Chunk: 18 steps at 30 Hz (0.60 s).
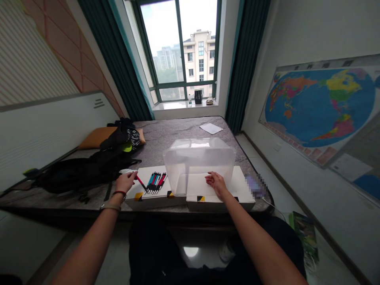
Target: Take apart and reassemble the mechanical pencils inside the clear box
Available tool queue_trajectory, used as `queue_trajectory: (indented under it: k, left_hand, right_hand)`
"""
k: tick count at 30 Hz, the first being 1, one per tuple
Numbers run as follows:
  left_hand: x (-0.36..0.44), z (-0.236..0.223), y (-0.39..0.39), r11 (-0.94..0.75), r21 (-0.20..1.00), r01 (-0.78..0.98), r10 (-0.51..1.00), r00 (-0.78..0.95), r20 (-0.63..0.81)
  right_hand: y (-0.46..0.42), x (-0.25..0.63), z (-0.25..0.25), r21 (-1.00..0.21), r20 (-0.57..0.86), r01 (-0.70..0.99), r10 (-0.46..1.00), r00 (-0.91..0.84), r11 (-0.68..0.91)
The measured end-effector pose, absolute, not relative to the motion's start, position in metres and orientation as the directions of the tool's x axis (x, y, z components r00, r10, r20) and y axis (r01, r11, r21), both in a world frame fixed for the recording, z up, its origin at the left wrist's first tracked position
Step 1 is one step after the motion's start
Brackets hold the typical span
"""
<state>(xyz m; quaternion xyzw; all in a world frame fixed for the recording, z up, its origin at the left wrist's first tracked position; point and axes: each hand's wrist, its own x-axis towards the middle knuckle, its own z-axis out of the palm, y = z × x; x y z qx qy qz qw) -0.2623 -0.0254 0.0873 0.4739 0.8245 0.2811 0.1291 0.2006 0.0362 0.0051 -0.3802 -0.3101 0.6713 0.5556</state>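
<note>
Slim red-and-black plastic-looking pen [141, 183] pinched by its end in left hand [127, 182], right hand [216, 185] loosely curled around nothing; probably light, stiff, bit slick, so grab mid-barrel.

Inspector: State of the left hand [125, 182]?

Recorder: Its fingers [134, 176] are drawn together in a pinch, tips directed to the right.

Inspector: Left wrist and forearm?

Recorder: The left wrist [115, 200] sits behind those fingers, nearer the body. The left forearm [99, 231] reaches forward, slanting back and to the left of the fingertips.

Inspector: Right hand [217, 185]?

Recorder: Fingers loosely bent and slightly spread, tips directed left, towards the other hand. Thumb position cannot be made out.

Inspector: Right wrist and forearm?

Recorder: The right wrist [226, 197] lies behind and to the right of its fingers; the right forearm [252, 233] slants back further right.

Inspector: Spacing?

Recorder: The two sets of fingers stand well apart, reaching about equally far forward.
</note>
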Motion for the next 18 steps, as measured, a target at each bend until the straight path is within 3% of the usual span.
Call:
queue_trajectory:
  k: [4,6,18]
  left_hand:
    - [-0.271,0.076,0.011,0.468,0.425,0.775,0.883,-0.425,-0.197]
    - [-0.270,0.068,0.023,0.472,0.361,0.804,0.880,-0.408,-0.241]
    - [-0.239,0.034,0.036,0.378,0.329,0.865,0.912,-0.409,0.025]
  right_hand:
    - [0.036,0.202,0.006,-0.834,-0.173,-0.515,0.980,-0.101,-0.200]
    - [0.036,0.202,0.007,-0.832,-0.173,-0.516,0.979,-0.111,-0.205]
    - [0.039,0.204,0.009,-0.809,-0.192,-0.533,0.969,-0.156,-0.247]
